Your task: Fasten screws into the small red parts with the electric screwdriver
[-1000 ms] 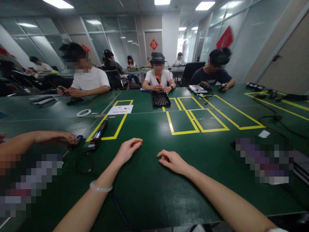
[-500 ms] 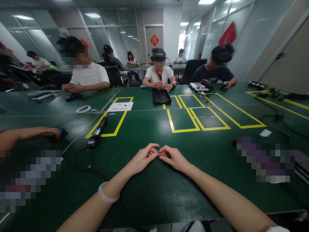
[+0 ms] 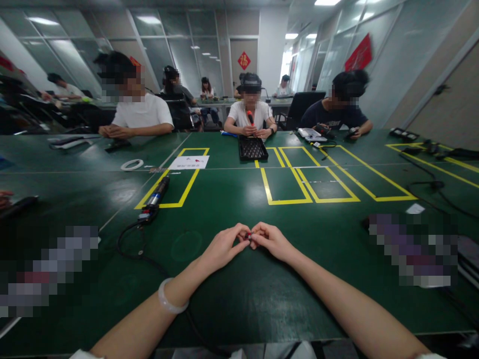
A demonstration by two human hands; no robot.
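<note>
A small part (image 3: pixel 249 236) is pinched between the fingertips of the left hand (image 3: pixel 224 247) and the right hand (image 3: pixel 271 242), which are brought together low over the middle of the green desk (image 3: pixel 239 294). Both hands are closed on it from opposite sides, thumb and forefinger of each meeting at the part, so that it is held just above the desk surface near the front edge. A trace of red is seen on the part; its shape is too small to be made out. A pale bracelet (image 3: pixel 170 299) is worn on the left wrist.

To the left of the hands and well apart from them, an electric screwdriver (image 3: pixel 155 197) is laid on the desk, partly inside a yellow taped rectangle (image 3: pixel 175 177), and its black cable (image 3: pixel 130 247) is looped toward the front. Farther back, a white sheet of paper (image 3: pixel 189 162), a white ring (image 3: pixel 131 164) and a black tray (image 3: pixel 253 148) are placed on the desk. Behind the tray, a red-tipped tool (image 3: pixel 250 117) is held by a person in a white shirt (image 3: pixel 250 115); other people are seated on either side.
</note>
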